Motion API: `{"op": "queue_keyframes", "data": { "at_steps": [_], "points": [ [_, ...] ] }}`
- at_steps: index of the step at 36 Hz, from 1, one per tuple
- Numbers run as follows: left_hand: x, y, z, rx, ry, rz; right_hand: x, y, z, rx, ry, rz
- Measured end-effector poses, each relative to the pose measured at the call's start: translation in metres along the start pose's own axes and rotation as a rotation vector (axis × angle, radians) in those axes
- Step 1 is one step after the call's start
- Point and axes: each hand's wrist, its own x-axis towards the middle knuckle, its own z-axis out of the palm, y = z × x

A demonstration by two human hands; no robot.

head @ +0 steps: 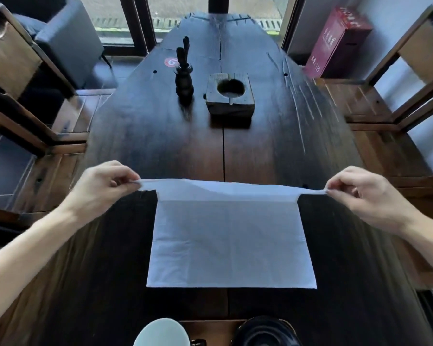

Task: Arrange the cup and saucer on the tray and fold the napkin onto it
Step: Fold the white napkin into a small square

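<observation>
A white napkin (229, 243) lies spread on the dark wooden table (160, 146), its near part flat. My left hand (103, 186) pinches the napkin's far left corner and my right hand (368, 193) pinches the far right corner. Both corners are lifted and pulled outward, so the far edge is stretched taut above the table. At the bottom edge of the view a brown wooden tray (210, 330) shows between a pale round cup (160, 333) on the left and a black saucer (265, 332) on the right; all three are cut off by the frame.
A dark rabbit figurine (184, 78) and a square wooden block with a round hole (230, 98) stand mid-table beyond the napkin. Wooden chairs (23, 96) flank the table on both sides. A red box (335, 43) leans at the far right.
</observation>
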Motion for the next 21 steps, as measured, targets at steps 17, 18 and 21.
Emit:
{"op": "queue_keyframes", "data": {
  "at_steps": [17,18,21],
  "points": [
    [-0.107,-0.032,0.056,-0.027,-0.268,-0.223,-0.088,0.025,0.079,-0.091,-0.157,0.120],
    [-0.110,-0.034,0.058,-0.022,-0.272,-0.231,-0.091,0.024,0.082,-0.096,-0.171,0.126],
    [-0.119,-0.040,0.066,0.017,-0.306,-0.245,-0.099,0.024,0.091,-0.127,-0.212,0.143]
  ]
}}
